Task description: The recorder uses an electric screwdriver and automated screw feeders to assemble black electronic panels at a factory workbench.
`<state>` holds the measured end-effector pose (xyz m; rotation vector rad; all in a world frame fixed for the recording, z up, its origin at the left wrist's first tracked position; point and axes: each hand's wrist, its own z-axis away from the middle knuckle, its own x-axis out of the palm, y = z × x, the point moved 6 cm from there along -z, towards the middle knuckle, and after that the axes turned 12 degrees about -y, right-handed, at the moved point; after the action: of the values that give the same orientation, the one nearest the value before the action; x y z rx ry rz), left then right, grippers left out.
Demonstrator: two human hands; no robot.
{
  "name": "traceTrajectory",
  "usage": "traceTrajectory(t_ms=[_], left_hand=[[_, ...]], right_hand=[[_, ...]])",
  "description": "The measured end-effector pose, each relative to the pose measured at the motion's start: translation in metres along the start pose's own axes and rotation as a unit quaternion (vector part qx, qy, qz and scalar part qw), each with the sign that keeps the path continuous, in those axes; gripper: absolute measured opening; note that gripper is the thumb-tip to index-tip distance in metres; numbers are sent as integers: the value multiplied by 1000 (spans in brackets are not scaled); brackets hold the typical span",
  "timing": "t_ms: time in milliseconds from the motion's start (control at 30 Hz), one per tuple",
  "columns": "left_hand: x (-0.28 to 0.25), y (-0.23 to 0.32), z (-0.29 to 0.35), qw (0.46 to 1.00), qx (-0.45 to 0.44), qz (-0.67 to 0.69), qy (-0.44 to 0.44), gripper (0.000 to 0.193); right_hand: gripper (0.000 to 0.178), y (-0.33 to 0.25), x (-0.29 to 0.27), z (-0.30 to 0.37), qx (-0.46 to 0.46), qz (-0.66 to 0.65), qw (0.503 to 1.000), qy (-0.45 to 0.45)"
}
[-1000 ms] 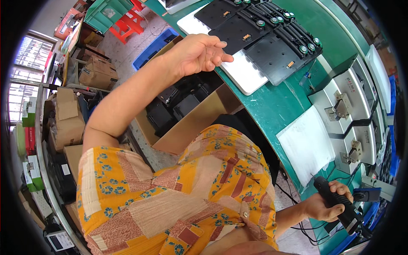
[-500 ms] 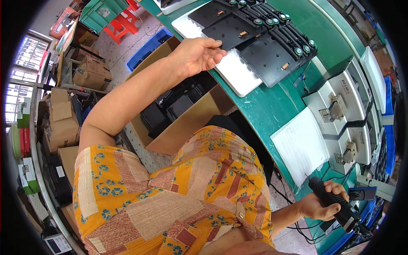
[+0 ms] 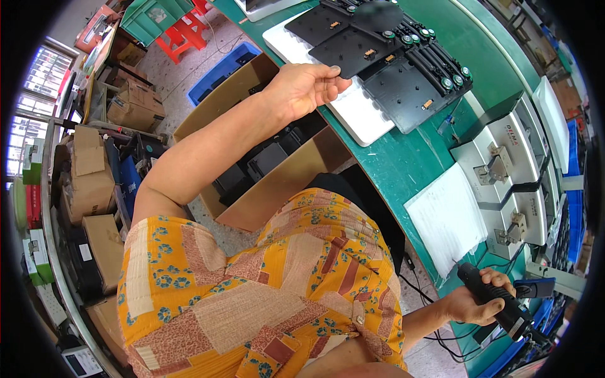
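My left hand (image 3: 307, 90) is closed at the near edge of a flat black plastic panel (image 3: 348, 50), its thumb and fingers pinching the corner. Overlapping that panel are further black panels (image 3: 409, 94), each with a small orange-brown part and a row of black tubes with round silvery-green ends (image 3: 447, 82). They rest partly on a white tray (image 3: 368, 129) at the bench's left edge. In my right hand (image 3: 476, 305), low at the right, is a black power screwdriver (image 3: 498, 302) with a ribbed grip; its tip points away toward the lower right.
A white sheet (image 3: 447, 217) lies on the green bench (image 3: 394, 167) beside two grey-white box-shaped machines (image 3: 504, 157) with metal brackets. Left of the bench, an open cardboard box (image 3: 277, 189) holds black parts. Behind it sits a blue bin (image 3: 214, 82). Cables (image 3: 435, 340) hang near my right forearm.
My left hand has moved slightly right with the panel's corner. Another orange-brown part now shows between the panels. My right hand holds the screwdriver almost where it was.
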<state>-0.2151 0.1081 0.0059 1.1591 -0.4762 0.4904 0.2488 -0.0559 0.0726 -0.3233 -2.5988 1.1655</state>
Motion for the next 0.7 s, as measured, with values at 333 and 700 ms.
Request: traceTrajectory(t_ms=[333, 700], left_hand=[[15, -13, 21, 999, 14, -23, -36, 9], [75, -56, 90, 948, -135, -253, -140, 14]], right_hand=[[49, 1, -16, 6, 13, -52, 999, 1], [73, 5, 7, 3, -13, -76, 996, -49]])
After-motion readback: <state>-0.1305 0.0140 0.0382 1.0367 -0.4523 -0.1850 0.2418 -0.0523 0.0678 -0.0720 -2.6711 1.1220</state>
